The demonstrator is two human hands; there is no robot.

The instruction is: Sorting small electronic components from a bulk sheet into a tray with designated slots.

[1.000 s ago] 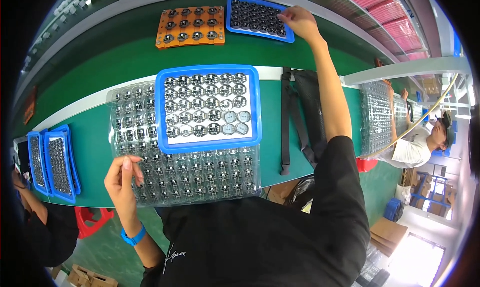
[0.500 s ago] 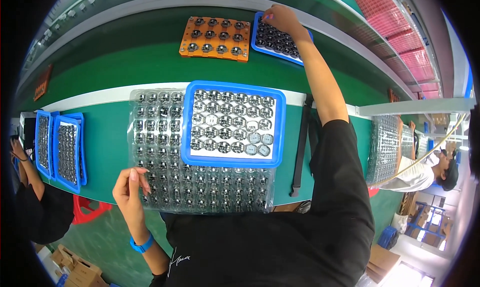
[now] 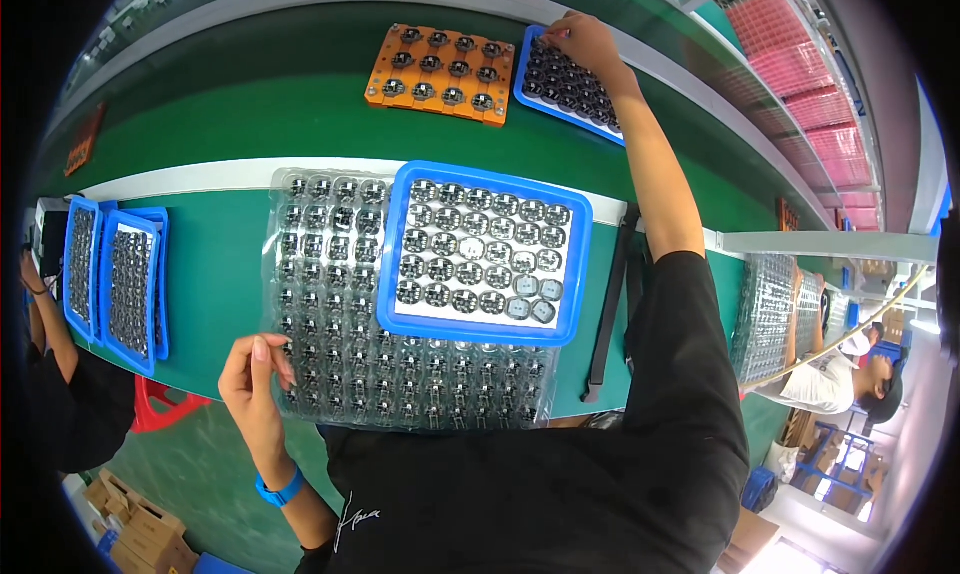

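My right hand (image 3: pixel 588 44) reaches out over the upper left corner of the far blue tray (image 3: pixel 520 92), its fingers pinched together. Whatever they hold is too small to make out. Dark round parts (image 3: pixel 565 89) stand in rows in that tray. My left hand (image 3: pixel 255 369) hovers by the left edge of a clear plastic blister tray (image 3: pixel 420 379), fingers loosely bent, with nothing visible in it. On top of the blister tray lies a nearer blue tray (image 3: pixel 480 326), with rows of small round electronic parts and several paler grey-blue ones (image 3: pixel 525 286) at its lower right.
An orange fixture plate (image 3: pixel 380 82) with rows of parts sits left of the far tray. A black strap (image 3: pixel 605 324) lies right of the nearer tray. Stacked blue trays (image 3: pixel 140 359) stand at the left, near another person's arm (image 3: pixel 55 334). A white rail (image 3: pixel 200 181) crosses the bench.
The whole view has shifted slightly, so the trays appear further right. My right hand stays at the same corner of the far tray, and my left hand remains beside the blister tray.
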